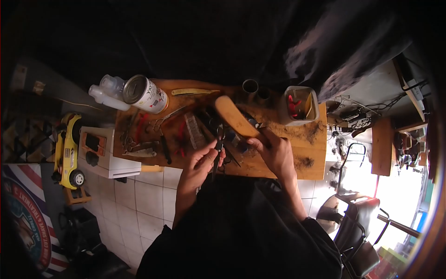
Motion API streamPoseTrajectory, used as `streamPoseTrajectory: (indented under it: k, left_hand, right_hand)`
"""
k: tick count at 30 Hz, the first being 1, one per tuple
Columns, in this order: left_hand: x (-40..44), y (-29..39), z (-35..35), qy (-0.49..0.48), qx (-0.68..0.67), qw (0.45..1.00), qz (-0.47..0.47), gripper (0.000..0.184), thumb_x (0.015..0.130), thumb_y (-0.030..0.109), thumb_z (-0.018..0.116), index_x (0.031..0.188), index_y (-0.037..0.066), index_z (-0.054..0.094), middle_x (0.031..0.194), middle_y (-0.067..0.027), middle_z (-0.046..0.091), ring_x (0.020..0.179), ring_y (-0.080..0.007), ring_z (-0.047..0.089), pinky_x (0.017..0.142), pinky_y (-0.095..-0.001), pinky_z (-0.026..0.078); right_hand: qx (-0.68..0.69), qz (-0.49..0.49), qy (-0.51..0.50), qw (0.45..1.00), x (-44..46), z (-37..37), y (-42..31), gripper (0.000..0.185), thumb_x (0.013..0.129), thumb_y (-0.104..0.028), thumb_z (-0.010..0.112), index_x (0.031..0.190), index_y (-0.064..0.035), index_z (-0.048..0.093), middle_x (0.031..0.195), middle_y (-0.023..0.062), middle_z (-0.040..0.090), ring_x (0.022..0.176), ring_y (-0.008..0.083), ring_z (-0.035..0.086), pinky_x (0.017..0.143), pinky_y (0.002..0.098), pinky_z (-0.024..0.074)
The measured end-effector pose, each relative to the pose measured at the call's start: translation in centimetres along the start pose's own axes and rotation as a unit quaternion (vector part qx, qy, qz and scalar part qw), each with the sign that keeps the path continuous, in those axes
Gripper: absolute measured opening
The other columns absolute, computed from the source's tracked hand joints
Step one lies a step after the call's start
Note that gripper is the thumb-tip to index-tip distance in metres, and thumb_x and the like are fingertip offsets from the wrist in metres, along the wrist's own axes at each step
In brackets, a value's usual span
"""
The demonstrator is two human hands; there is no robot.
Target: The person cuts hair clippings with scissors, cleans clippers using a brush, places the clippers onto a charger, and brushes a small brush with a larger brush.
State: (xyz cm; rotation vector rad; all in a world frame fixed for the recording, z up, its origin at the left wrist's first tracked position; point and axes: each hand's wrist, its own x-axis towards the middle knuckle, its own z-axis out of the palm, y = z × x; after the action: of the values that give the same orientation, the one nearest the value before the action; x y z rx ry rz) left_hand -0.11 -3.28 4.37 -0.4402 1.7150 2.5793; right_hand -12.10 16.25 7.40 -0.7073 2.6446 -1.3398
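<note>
Poster (28, 223), low and left of wooden table (313, 162): over my feed I read "CUT SHAVE & TREATMENT" along emblem's curve, "MAS COOL" inside, ending unsure. Tin can (147, 96), far left corner of table: I make out "Ya", rest of label too small for me. Pale printed strip (194, 130), on table left of middle: fine print, I can't resolve any word.

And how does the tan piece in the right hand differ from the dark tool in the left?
The tan piece is pale and broad; the dark tool is blackish and slender. The tan piece slants; the dark tool runs nearly vertical in the picture. Both are hand-held.
</note>
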Motion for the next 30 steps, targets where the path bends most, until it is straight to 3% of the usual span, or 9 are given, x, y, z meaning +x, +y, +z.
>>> streamPoseTrajectory:
  k: [3,7,9,10,15,19,22,26,30]
  left_hand:
    - [-0.2,0.1,0.6,0.022,-0.014,1.0,0.0,0.036,0.101,0.014,0.049,0.134,-0.001,0.048,0.1,-0.008,0.059,0.084,-0.0127,0.053,0.074,-0.028,0.045]
    - [-0.1,-1.5,-0.7,0.036,-0.003,0.998,0.047,0.022,0.099,0.013,0.052,0.114,-0.001,0.061,0.09,-0.0047,0.062,0.08,-0.0094,0.055,0.07,-0.0234,0.046]
    - [-0.4,-1.4,-0.3,0.073,-0.018,0.995,0.062,0.018,0.099,0.012,0.054,0.105,-0.002,0.062,0.088,-0.0051,0.063,0.081,-0.0096,0.056,0.071,-0.0247,0.046]
    - [-0.3,0.2,-0.5,-0.019,0.005,1.0,0.021,0.02,0.097,0.012,0.056,0.112,0.001,0.061,0.104,-0.0104,0.061,0.09,-0.0152,0.058,0.074,-0.0295,0.047]
    - [-0.3,-0.9,0.2,-0.003,-0.088,0.996,-0.002,0.031,0.096,0.014,0.057,0.125,0.002,0.057,0.113,-0.0116,0.061,0.092,-0.0168,0.058,0.074,-0.032,0.048]
    - [0.6,-1.7,0.4,-0.017,-0.128,0.989,0.069,0.038,0.096,0.012,0.057,0.133,0.003,0.051,0.115,-0.0102,0.061,0.095,-0.0177,0.059,0.076,-0.0323,0.049]
    - [0.6,-0.2,2.5,0.067,-0.167,0.979,0.09,0.036,0.096,0.003,0.053,0.132,0.0,0.052,0.113,-0.0087,0.06,0.096,-0.0181,0.058,0.081,-0.0329,0.049]
    - [0.4,0.4,0.5,-0.105,-0.2,0.974,0.006,0.048,0.097,0.007,0.054,0.143,0.005,0.041,0.109,-0.0089,0.059,0.096,-0.0176,0.058,0.081,-0.0322,0.048]
    - [0.1,0.7,2.2,-0.053,-0.143,0.988,0.015,0.054,0.095,0.019,0.06,0.143,0.005,0.039,0.102,-0.0109,0.059,0.083,-0.0172,0.055,0.072,-0.0307,0.045]
  right_hand:
    - [0.059,0.026,-0.023,0.998,-0.3,-0.7,-0.9,0.039,0.085,-0.041,0.07,0.09,-0.0023,0.063,0.068,0.0141,0.063,0.063,0.0359,0.063,0.056,0.0366,0.0475]
    - [0.191,-0.129,-0.188,0.955,0.0,-1.7,-1.0,0.041,0.083,-0.038,0.073,0.093,0.0009,0.066,0.079,0.0156,0.065,0.07,0.031,0.064,0.064,0.0362,0.0485]
    - [0.123,-0.106,-0.164,0.973,0.0,-1.5,-0.4,0.042,0.08,-0.038,0.075,0.096,-0.0002,0.067,0.077,0.015,0.065,0.069,0.0306,0.063,0.064,0.0361,0.0484]
    - [0.11,-0.072,-0.138,0.982,0.1,-1.5,-0.4,0.042,0.08,-0.039,0.075,0.094,-0.0004,0.066,0.076,0.0144,0.065,0.068,0.0311,0.063,0.063,0.0358,0.0485]
    - [0.091,-0.022,0.053,0.994,0.6,-0.4,0.6,0.04,0.081,-0.037,0.075,0.086,0.0004,0.062,0.065,0.013,0.061,0.054,0.0309,0.055,0.055,0.0373,0.0445]
    - [0.128,-0.055,-0.18,0.974,0.4,-3.3,0.2,0.05,0.076,-0.041,0.079,0.102,-0.0011,0.066,0.068,0.0108,0.062,0.059,0.0268,0.057,0.06,0.0363,0.046]
    - [0.121,-0.198,-0.148,0.962,0.3,-1.8,0.8,0.043,0.074,-0.033,0.083,0.096,-0.0007,0.065,0.067,0.0126,0.064,0.057,0.0188,0.059,0.056,0.0342,0.0455]
    - [0.003,-0.042,-0.061,0.997,0.9,-2.4,1.3,0.039,0.08,-0.034,0.077,0.084,0.0001,0.06,0.068,0.0137,0.063,0.06,0.0248,0.064,0.055,0.0353,0.047]
    - [0.053,0.059,-0.05,0.996,1.0,-3.8,0.4,0.04,0.082,-0.031,0.076,0.1,0.0011,0.061,0.068,0.0106,0.062,0.061,0.0195,0.063,0.06,0.0341,0.0493]
